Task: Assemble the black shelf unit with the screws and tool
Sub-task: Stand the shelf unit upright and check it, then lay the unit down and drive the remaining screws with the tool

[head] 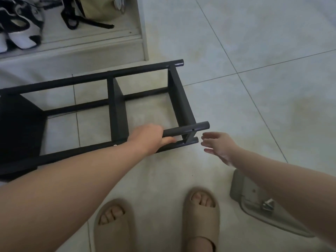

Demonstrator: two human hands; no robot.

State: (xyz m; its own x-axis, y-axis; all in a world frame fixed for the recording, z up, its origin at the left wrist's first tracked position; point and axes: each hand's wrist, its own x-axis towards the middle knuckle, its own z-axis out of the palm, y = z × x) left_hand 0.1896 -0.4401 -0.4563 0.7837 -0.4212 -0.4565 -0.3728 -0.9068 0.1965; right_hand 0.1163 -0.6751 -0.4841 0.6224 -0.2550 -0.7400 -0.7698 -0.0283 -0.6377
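The black shelf unit [116, 99] lies on its side on the tiled floor, its round tubes running left to right and its flat shelf panels standing upright between them. My left hand [149, 138] grips the upper near tube [187, 130] close to its right end. My right hand [220, 147] hovers just right of the tube ends with fingers spread and relaxed, touching nothing. A small silver screw head [115, 145] shows on the lower near tube. No tool is visible in either hand.
A white cabinet [141, 40] with shoes and a bag stands behind the shelf unit. My feet in beige slides [200, 211] are at the bottom. A grey plastic piece with a metal fitting [258, 200] lies on the floor at right.
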